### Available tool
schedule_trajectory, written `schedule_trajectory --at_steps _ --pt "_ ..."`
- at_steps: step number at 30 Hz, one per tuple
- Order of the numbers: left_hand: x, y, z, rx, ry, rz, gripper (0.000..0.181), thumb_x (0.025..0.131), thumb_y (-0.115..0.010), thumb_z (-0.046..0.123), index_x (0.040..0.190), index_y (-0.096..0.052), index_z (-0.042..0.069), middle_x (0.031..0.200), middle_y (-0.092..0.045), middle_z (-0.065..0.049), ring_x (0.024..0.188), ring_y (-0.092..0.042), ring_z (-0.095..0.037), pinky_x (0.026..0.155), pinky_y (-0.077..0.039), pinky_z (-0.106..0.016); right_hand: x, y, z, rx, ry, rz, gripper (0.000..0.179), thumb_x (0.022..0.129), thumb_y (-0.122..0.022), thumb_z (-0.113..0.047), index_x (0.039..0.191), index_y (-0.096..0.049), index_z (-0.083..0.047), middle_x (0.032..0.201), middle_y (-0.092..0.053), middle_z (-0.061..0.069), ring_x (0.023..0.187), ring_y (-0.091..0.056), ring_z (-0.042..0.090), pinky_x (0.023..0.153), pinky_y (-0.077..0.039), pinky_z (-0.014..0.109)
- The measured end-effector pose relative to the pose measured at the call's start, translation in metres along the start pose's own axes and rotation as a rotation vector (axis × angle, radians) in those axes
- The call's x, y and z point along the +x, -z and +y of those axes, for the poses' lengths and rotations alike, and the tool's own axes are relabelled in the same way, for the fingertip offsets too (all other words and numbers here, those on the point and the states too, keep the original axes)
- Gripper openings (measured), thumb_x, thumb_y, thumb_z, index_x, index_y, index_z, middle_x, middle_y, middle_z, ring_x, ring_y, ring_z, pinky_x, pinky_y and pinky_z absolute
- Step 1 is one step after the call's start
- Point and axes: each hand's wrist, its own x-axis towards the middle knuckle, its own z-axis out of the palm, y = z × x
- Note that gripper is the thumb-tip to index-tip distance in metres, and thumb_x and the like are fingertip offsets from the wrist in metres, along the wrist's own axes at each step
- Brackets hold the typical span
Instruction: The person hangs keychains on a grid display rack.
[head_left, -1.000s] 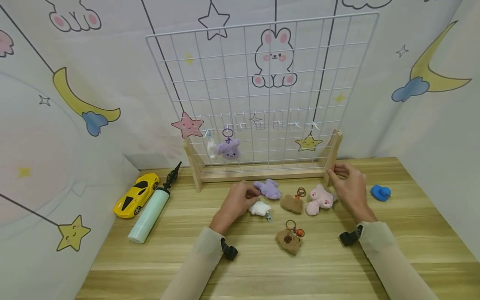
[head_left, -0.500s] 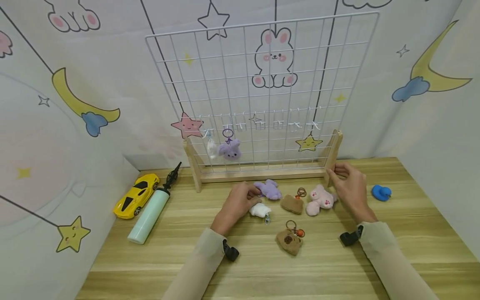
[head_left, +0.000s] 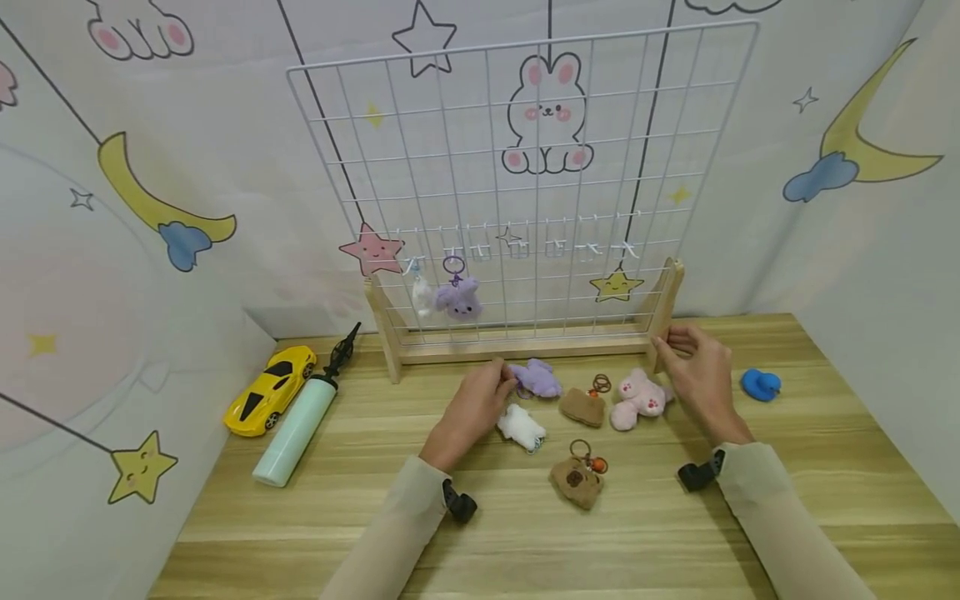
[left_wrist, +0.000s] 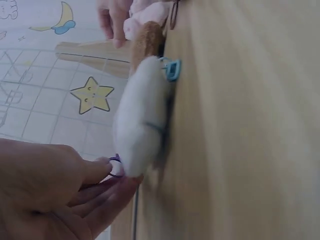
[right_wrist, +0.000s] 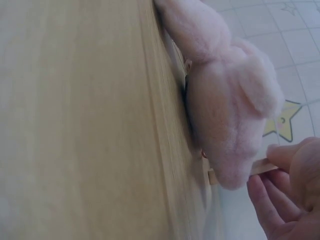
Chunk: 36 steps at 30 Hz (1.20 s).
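While left grip point(head_left: 472, 408) pinches purple ring point(left_wrist: 117, 175), right grip point(head_left: 701, 372) pinches wooden stand point(head_left: 525, 347).

Table point(head_left: 510, 546): rack point(head_left: 525, 347) stands along the far edge. Plush A point(head_left: 423, 298) hangs at its left end, plush B point(head_left: 460, 300) just right of A. On the table before it, left to right: plush C point(head_left: 538, 378), plush D point(head_left: 582, 407), plush E point(head_left: 643, 397). Plush F point(head_left: 521, 427) before C, plush G point(head_left: 577, 483) before D. Car point(head_left: 270, 392) near far left corner, pump point(head_left: 297, 433) just right. Duck point(head_left: 761, 385) near right edge. Left hand point(head_left: 472, 408) left of C and F; right hand point(head_left: 699, 371) on the rack's right post, between E and duck.
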Motion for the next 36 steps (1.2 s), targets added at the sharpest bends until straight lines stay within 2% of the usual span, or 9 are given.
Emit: schedule_trajectory --at_steps 3,6,10,16,20,28,36 --pt "0.001 0.007 0.001 -0.068 -0.003 0.062 0.009 0.111 -0.060 0.008 0.109 -0.066 0.002 0.100 -0.078 -0.013 0.087 -0.075 -0.022 0.072 -0.060 -0.027 0.001 -0.001 -0.001 0.001 0.007 0.002 0.029 0.101 -0.080 -0.022 0.116 -0.076 0.002 0.115 -0.080 0.025 0.110 -0.079 0.041 0.076 -0.043 -0.004" --pt "0.003 0.016 0.004 -0.159 -0.029 0.128 0.007 0.109 -0.063 0.003 0.110 -0.067 -0.002 0.104 -0.079 -0.018 0.093 -0.080 -0.027 0.078 -0.065 -0.027 0.001 0.000 -0.001 0.004 0.012 0.001 0.029 0.101 -0.079 -0.022 0.116 -0.076 0.002 0.114 -0.080 0.025 0.110 -0.079 0.042 0.076 -0.042 -0.004" --pt "0.003 0.029 0.011 -0.253 -0.063 0.205 0.009 0.106 -0.067 0.000 0.113 -0.072 -0.004 0.107 -0.080 -0.020 0.096 -0.082 -0.028 0.083 -0.066 -0.026 0.001 0.000 -0.001 -0.003 0.005 -0.003 0.030 0.102 -0.079 -0.024 0.117 -0.075 0.001 0.115 -0.080 0.025 0.111 -0.078 0.042 0.076 -0.042 -0.004" --pt "0.001 0.044 0.019 -0.223 -0.092 0.294 0.012 0.104 -0.073 0.009 0.114 -0.079 0.005 0.106 -0.084 -0.010 0.095 -0.082 -0.021 0.084 -0.066 -0.027 0.001 0.000 0.000 0.002 0.002 -0.002 0.031 0.102 -0.079 -0.024 0.117 -0.075 0.002 0.116 -0.080 0.026 0.111 -0.078 0.041 0.077 -0.043 -0.004" --pt "0.000 0.051 0.022 -0.244 -0.115 0.321 0.010 0.104 -0.073 0.007 0.112 -0.080 0.008 0.106 -0.084 -0.009 0.098 -0.083 -0.023 0.087 -0.067 -0.031 0.001 0.000 0.000 0.014 0.010 -0.009 0.030 0.102 -0.079 -0.023 0.116 -0.075 0.003 0.115 -0.080 0.026 0.111 -0.078 0.043 0.076 -0.044 -0.004" --pt "-0.001 0.057 0.029 -0.340 -0.109 0.346 0.012 0.107 -0.067 0.006 0.115 -0.076 0.008 0.115 -0.081 -0.011 0.111 -0.081 -0.032 0.094 -0.065 -0.035 0.000 0.000 -0.002 0.003 0.004 -0.004 0.029 0.102 -0.079 -0.024 0.116 -0.076 0.001 0.114 -0.080 0.025 0.110 -0.079 0.041 0.076 -0.047 -0.002" --pt "0.003 0.066 0.035 -0.427 -0.134 0.391 0.012 0.109 -0.064 0.007 0.117 -0.074 0.005 0.117 -0.078 -0.014 0.111 -0.081 -0.032 0.095 -0.065 -0.036 0.000 0.000 0.000 0.000 0.009 -0.003 0.029 0.102 -0.078 -0.024 0.117 -0.076 0.001 0.115 -0.080 0.025 0.110 -0.079 0.040 0.075 -0.045 -0.004"
